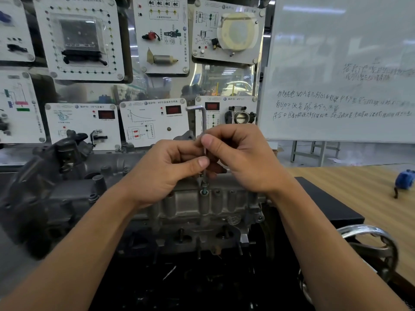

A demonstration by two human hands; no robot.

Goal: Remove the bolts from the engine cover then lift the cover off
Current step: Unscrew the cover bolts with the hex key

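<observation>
- at the near top edge of the grey cast engine (67, 198), the engine cover (186, 204) sits in place on the block, with both hands working just above it.
- a bolt (204, 191) stands in a boss at the cover's near edge, its head raised a little above the metal.
- an l-shaped hex key (204, 122) stands upright with its lower tip in that bolt head; its short arm points left at the top, well clear of the fingers.
- the left hand (166, 173) comes in from the left, fingers curled. The thumb presses the key's shaft low down, pinching it against the fingers behind.
- the right hand (242, 158) meets it from the right and pinches the same shaft a bit higher, thumb tip against the steel. The other fingers are folded under, and i cannot tell how they lie.
- the two hands touch each other around the shaft.
- the engine rests on a black stand (325, 198) beside a wooden table (359, 189); a small blue object (405, 179) lies at the table's far right edge.
- a chrome handwheel (370, 243) sticks out at the lower right, near the right forearm.
- behind the engine hang white training panels (155, 124) — one carries a throttle body (240, 116).
- to the right stands a whiteboard (336, 63) with handwriting, too blurred to read.
</observation>
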